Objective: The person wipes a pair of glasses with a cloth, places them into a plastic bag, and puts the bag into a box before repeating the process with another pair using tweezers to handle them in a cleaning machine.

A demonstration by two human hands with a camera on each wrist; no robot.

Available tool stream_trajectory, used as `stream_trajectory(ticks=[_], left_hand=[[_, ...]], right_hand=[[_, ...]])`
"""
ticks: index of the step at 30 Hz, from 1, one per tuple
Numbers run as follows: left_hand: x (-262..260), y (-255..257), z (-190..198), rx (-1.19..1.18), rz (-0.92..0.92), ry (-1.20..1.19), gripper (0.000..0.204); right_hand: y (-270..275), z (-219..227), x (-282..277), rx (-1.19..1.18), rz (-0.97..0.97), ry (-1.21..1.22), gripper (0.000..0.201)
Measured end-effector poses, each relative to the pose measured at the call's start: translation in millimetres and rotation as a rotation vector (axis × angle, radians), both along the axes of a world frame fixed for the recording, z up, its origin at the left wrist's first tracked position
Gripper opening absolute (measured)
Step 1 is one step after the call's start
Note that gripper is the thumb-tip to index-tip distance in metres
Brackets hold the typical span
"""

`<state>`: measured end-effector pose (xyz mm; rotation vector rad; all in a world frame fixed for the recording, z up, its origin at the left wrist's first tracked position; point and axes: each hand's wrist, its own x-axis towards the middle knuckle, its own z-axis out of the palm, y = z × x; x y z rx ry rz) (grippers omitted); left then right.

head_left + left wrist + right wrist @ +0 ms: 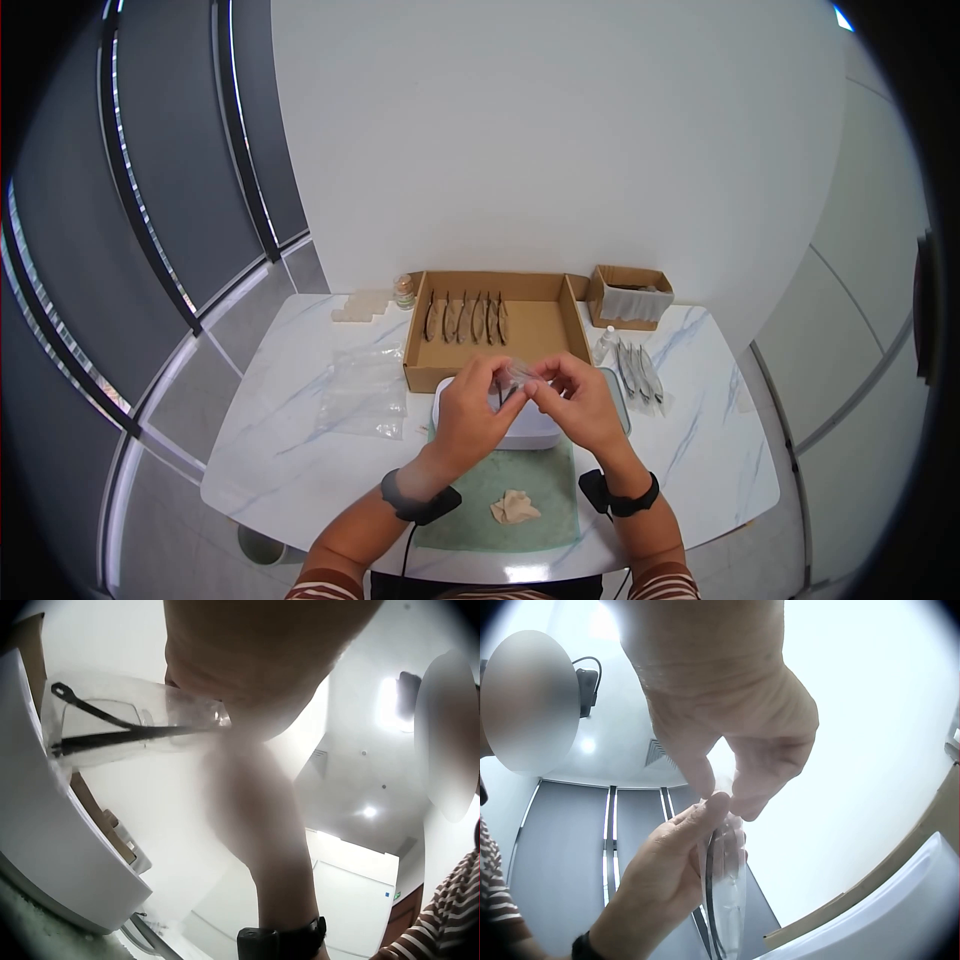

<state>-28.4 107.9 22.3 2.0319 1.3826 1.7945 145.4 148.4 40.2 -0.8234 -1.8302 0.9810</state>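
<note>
Above a white tub (535, 434), both hands hold a clear plastic bag (517, 373) with dark-framed eyeglasses (101, 740) inside. In the right wrist view, my right hand (742, 742) pinches the bag's upper end between thumb and fingers. My left hand (472, 415) grips the same end, its thumb right by the right fingertips. In the left wrist view the bag hangs out past the hand, with a dark temple arm and a lens outline showing through. The right hand (582, 405) appears opposite the left in the head view.
Behind the tub, a cardboard box (545, 320) holds a row of several thin dark-edged items. More slim items (638, 372) lie right, near a white bottle (604, 342) and smaller box (612, 308). Clear bags (362, 390) lie left. A beige cloth (514, 507) rests on a green mat (470, 535).
</note>
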Motion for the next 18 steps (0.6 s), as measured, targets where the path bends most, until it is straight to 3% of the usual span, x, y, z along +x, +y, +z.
stream_trajectory(ticks=[2,6,8,15,18], left_hand=[[0.6,-1.2,1.2,-0.026,-0.041,-0.019,0.036],[0.5,-1.7,-0.5,-0.096,-0.167,-0.135,0.034],[0.1,-1.8,-2.5,-0.215,-0.342,-0.353,0.027],[-7.2,0.9,-7.9,-0.291,-0.431,-0.555,0.018],[-8.1,-0.4,-3.9,-0.255,-0.479,-0.588,0.014]], right_hand=[[-0.6,2.6,2.4,-0.109,0.007,0.074,0.017],[3.5,1.8,7.1,-0.112,0.059,0.122,0.012],[3.6,3.3,8.8,-0.132,0.065,0.13,0.013],[-4.0,11.5,0.4,-0.027,0.009,0.167,0.018],[-1.5,8.9,0.8,0.018,-0.007,0.07,0.019]])
